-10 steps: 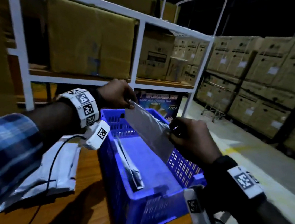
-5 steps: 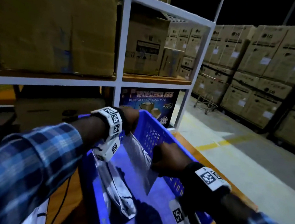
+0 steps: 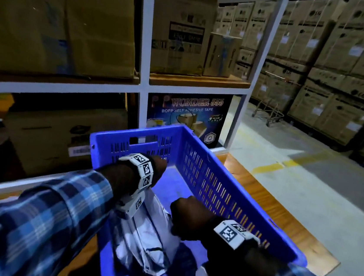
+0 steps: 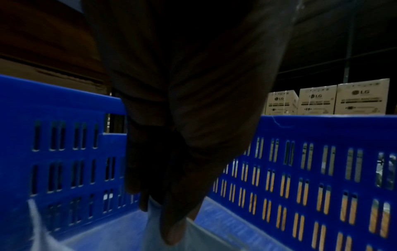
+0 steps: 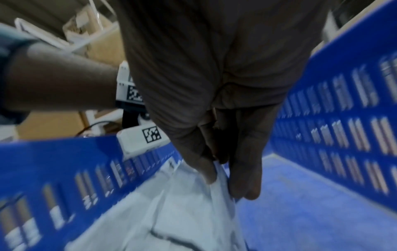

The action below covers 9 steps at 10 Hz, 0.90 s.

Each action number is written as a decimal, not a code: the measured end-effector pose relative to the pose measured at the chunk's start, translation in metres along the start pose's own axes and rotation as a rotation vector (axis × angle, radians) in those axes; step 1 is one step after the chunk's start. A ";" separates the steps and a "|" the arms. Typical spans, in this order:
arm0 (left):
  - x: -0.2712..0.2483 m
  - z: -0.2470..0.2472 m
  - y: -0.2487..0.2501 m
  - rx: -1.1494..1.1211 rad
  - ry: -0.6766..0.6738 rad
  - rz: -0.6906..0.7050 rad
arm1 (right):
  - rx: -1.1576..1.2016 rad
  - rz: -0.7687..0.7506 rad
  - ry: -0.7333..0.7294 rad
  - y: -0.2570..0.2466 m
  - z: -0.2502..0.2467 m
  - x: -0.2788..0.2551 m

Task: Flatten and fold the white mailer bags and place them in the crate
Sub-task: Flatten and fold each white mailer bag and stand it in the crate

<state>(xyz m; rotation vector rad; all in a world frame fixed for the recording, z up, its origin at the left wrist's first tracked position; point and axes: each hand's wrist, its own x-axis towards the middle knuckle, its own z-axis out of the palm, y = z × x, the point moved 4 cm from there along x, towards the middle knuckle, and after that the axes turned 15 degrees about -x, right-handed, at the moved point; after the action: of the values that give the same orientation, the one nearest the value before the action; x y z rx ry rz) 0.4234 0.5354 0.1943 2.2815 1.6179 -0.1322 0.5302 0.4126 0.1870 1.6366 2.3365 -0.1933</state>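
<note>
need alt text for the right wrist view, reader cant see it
The right hand pinches the top edge of a white mailer bag between thumb and fingers, low inside a blue slotted crate. The other forearm, wearing a tagged wrist camera, crosses the upper left, with cardboard boxes blurred behind.

White shelving rack (image 3: 145, 43) holds cardboard boxes (image 3: 60, 22) — a tape carton (image 3: 190, 116) below; stacked LG boxes (image 3: 343, 65) beyond.
</note>
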 end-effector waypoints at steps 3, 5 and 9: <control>-0.016 0.014 -0.012 0.030 -0.041 -0.099 | 0.110 -0.185 -0.032 -0.020 0.021 0.012; -0.028 0.013 -0.014 0.302 -0.164 -0.068 | 0.211 -0.190 -0.045 -0.022 0.031 0.013; -0.046 -0.035 0.011 0.059 -0.106 -0.213 | 0.310 -0.123 0.072 0.021 -0.021 0.016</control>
<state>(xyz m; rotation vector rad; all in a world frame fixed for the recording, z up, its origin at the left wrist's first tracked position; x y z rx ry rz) 0.4137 0.5025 0.2421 2.0995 1.8178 -0.3502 0.5416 0.4395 0.2035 1.6561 2.5672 -0.5565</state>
